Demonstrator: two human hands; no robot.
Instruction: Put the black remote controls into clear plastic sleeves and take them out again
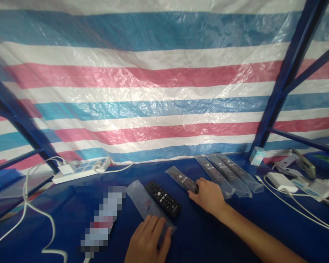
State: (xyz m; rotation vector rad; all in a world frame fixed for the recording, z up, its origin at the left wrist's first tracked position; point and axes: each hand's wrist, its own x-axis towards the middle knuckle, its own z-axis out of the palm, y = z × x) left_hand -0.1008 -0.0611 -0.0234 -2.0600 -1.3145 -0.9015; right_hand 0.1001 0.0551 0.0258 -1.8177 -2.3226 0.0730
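My right hand (210, 195) has its thumb and fingers closed around the lower end of a black remote control in a clear plastic sleeve (184, 179). Below and to the left, my left hand (149, 239) lies on the near end of a flat clear plastic sleeve (146, 201) with a small red print; no remote shows inside it. Its fingers are loosely bent, with the thumb apart. Between the hands is a bare black remote control (163, 198), lying on the blue table. Several sleeved remotes (222, 171) lie side by side beyond my right hand.
At the left, a pixelated object (102, 221) lies near a white power strip (82, 170) and loose white cables (53, 226). A small box (257, 156), a white charger (282, 182) and more cables are at the right. Blue metal posts (279, 87) and striped sheeting (159, 84) stand behind.
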